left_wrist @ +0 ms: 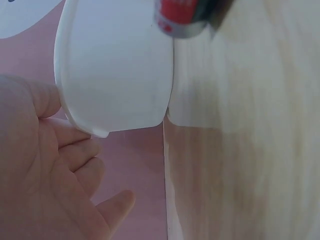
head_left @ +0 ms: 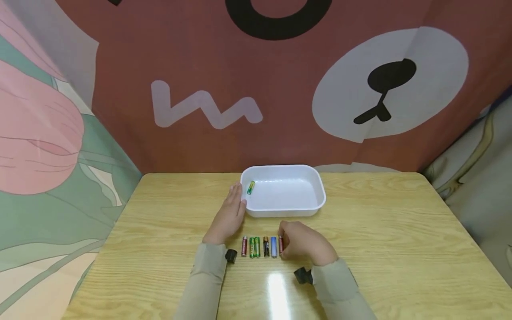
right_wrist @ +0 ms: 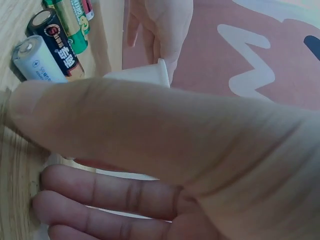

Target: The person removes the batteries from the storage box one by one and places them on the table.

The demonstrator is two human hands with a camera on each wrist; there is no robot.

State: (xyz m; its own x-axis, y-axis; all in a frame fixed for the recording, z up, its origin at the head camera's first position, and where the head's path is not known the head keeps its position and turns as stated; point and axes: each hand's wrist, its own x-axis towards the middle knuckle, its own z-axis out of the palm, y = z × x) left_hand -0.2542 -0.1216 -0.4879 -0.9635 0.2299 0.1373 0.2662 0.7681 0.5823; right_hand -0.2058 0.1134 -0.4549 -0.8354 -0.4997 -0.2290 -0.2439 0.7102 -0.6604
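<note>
My left hand (head_left: 228, 218) lies with straight fingers along the left side of a white plastic tray (head_left: 286, 212). A green battery (head_left: 250, 187) leans inside the tray at its left end. My right hand (head_left: 306, 242) pinches a dark red battery (head_left: 281, 244) between thumb and fingers, at the right end of a row on the table; the thumb mostly hides it in the right wrist view. Leftward from it stand a pale blue battery (head_left: 274, 247), a black battery (head_left: 266, 247), two green batteries (head_left: 257, 247) and another dark red battery (head_left: 244, 246).
The wooden table (head_left: 384, 249) carries the tray near its back edge, with the battery row in front. Behind hangs a red-brown cloth (head_left: 200, 146) with a cartoon print. A patterned curtain (head_left: 36, 133) borders the left side.
</note>
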